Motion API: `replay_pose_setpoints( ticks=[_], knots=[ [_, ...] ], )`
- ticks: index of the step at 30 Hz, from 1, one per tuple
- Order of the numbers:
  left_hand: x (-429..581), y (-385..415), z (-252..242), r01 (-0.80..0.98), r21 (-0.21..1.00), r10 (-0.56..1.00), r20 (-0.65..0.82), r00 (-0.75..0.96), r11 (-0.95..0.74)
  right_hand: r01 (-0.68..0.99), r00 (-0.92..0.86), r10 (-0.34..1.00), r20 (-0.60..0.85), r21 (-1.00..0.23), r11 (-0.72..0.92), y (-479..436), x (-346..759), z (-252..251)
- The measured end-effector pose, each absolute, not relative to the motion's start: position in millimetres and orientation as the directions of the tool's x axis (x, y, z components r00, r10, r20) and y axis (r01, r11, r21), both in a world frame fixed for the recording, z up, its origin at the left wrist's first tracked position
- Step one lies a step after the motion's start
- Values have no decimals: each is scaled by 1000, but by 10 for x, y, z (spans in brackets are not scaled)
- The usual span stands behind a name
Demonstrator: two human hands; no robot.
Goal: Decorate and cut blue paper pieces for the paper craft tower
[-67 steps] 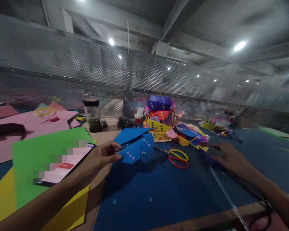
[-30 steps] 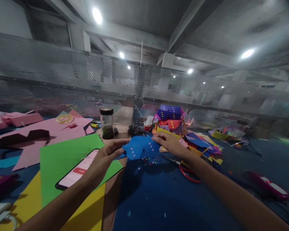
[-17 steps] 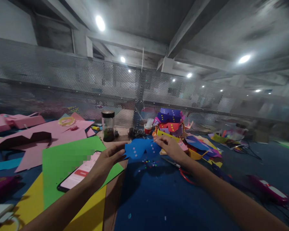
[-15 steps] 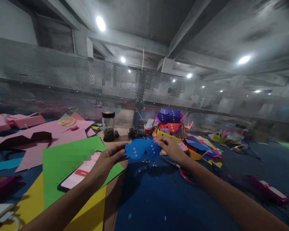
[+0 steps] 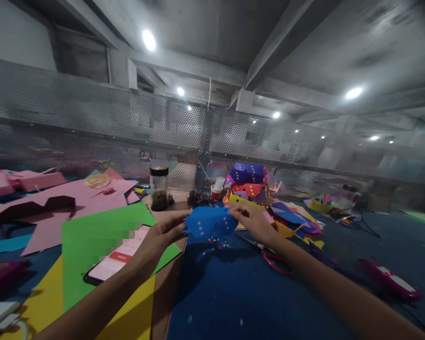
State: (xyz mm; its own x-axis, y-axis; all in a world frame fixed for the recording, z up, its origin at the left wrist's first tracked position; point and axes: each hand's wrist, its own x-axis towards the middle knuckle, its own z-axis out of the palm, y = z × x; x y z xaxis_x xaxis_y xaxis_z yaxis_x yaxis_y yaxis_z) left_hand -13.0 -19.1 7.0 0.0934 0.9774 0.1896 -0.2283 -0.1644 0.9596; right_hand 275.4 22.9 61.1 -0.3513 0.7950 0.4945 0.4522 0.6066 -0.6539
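Observation:
A blue paper mask [image 5: 209, 223] dotted with small pale squares hangs just above the blue table [image 5: 241, 302]. My left hand [image 5: 161, 233] pinches its left end. My right hand [image 5: 253, 221] pinches its right end, fingers closed on the paper. Both arms reach forward from the bottom of the view. A stack of similar paper masks [image 5: 247, 178] in purple, red and yellow stands right behind the blue one.
A phone [image 5: 111, 257] lies on a green sheet [image 5: 92, 236] over yellow paper at the left. Pink sheets [image 5: 56, 208], a dark-lidded jar [image 5: 159, 187], red scissors [image 5: 274, 262] and a magenta tool [image 5: 389, 279] lie around. A perforated metal screen [image 5: 92, 123] closes off the back.
My right hand came over from the right side of the table and took hold of the mask's right end. The mask has folded slightly and now hangs between both hands.

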Motion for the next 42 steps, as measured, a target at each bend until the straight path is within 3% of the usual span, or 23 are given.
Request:
replay_pose_setpoints(
  ticks=[9, 19, 26, 32, 38, 42],
  knots=[
    [-117, -212, 108, -181, 972, 987, 156, 33, -147, 433, -229, 757, 612, -632, 643, 268, 2850, 733],
    [-192, -35, -62, -121, 989, 996, 85, -5, -85, 546, -95, 658, 747, -514, 662, 501, 3218, 1092],
    [-204, -45, -18, -84, 996, 999, 34, -10, -35, 604, 50, 606, 794, -507, 615, 713, 3573, 1438],
    [-223, 25, -87, -86, 996, 1000, -5, -3, 4, 661, 133, 602, 787, -523, 539, 940, 3779, 1639],
    [-191, 50, -211, -74, 995, 996, 57, -64, -61, 717, 144, 689, 710, -555, 422, 1166, 3842, 1813],
    [-244, 67, -197, -76, 997, 1000, 23, -6, -24, 734, 158, 741, 653, -579, 354, 1322, 3839, 1906]
  ],
)
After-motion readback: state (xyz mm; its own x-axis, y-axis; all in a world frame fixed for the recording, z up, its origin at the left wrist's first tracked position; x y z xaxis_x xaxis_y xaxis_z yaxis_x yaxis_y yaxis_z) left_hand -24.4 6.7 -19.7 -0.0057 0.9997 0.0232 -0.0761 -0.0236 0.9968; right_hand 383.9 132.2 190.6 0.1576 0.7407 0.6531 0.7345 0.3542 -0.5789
